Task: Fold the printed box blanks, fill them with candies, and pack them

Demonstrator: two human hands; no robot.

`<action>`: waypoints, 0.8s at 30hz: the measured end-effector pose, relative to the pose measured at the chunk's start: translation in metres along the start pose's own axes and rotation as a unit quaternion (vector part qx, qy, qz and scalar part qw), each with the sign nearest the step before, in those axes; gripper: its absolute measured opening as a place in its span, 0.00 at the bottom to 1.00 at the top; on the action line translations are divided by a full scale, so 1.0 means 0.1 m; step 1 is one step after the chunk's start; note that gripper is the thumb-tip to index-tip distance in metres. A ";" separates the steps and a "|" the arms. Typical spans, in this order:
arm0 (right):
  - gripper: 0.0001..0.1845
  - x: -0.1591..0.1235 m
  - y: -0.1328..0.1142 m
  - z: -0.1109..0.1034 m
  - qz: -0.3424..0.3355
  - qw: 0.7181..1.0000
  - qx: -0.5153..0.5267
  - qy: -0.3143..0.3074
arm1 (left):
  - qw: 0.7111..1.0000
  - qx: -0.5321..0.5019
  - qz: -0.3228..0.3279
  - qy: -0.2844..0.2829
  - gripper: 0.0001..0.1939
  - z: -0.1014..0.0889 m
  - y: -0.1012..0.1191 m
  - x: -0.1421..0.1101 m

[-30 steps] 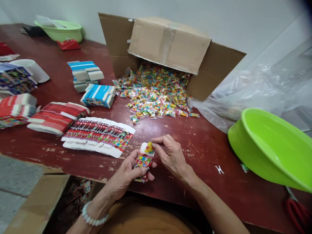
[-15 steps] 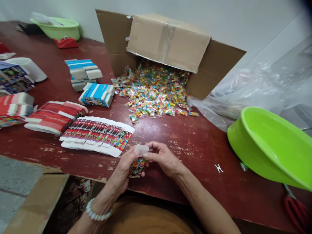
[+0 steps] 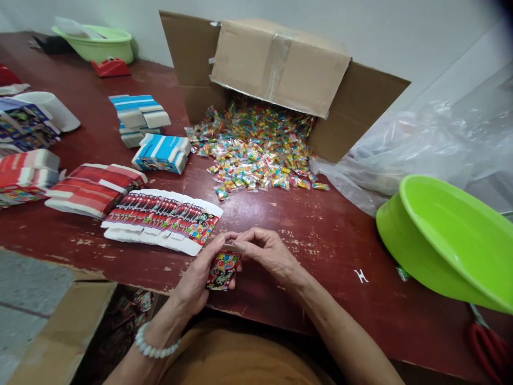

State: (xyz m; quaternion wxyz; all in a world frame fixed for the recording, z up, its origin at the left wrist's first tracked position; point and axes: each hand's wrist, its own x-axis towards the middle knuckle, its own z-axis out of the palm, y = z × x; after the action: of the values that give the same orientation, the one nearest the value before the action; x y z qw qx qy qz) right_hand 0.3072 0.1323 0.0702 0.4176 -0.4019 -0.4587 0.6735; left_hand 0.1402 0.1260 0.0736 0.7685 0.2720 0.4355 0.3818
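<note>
A small red printed candy box (image 3: 223, 268) stands in my left hand (image 3: 197, 278), whose fingers wrap around its sides and back. My right hand (image 3: 267, 254) pinches at the top flap of the same box, fingertips bent over the edge. The flap now lies nearly edge-on, and part of it is hidden by my fingers. Just left of my hands, a fanned row of flat red cartons (image 3: 164, 218) lies on the table. Beyond them spreads a heap of wrapped candies (image 3: 256, 155), spilling from a cardboard box (image 3: 276, 67) on its side.
Stacks of red cartons (image 3: 94, 190) and blue cartons (image 3: 162, 153) stand at the left. A green basin (image 3: 433, 246) tilts at the right, near red-handled scissors (image 3: 487, 342). Clear plastic sheeting (image 3: 420, 144) is behind it. Below the table edge sits an open carton (image 3: 60, 331).
The white top flap of the box, raised before, has been folded down by my fingers. More of the printed front shows now.
</note>
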 end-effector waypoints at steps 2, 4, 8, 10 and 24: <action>0.17 0.03 0.00 -0.01 0.011 1.000 -0.002 0.000 | 1.000 0.025 0.011 0.011 0.30 0.00 0.00 -0.01; 0.16 0.04 0.00 -0.02 0.024 0.999 -0.021 -0.003 | 0.999 0.035 0.009 0.018 0.31 0.00 0.00 -0.02; 0.14 0.04 -0.01 0.00 0.016 0.997 -0.070 -0.017 | 1.000 0.011 -0.022 0.001 0.33 0.02 -0.03 -0.03; 0.14 0.04 -0.01 0.03 0.007 0.999 -0.054 -0.006 | 1.000 -0.004 -0.029 -0.010 0.36 0.02 -0.06 -0.02; 0.06 -0.07 0.19 0.12 -0.201 0.956 -0.212 -0.006 | 0.996 -0.072 -0.036 0.031 0.26 0.00 -0.02 0.01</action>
State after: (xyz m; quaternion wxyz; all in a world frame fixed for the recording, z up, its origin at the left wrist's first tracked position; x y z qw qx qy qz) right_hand 0.2945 0.1177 0.0566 0.4470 -0.3769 -0.6648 0.4649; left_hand 0.1407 0.1256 0.0721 0.7855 0.1885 0.4398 0.3924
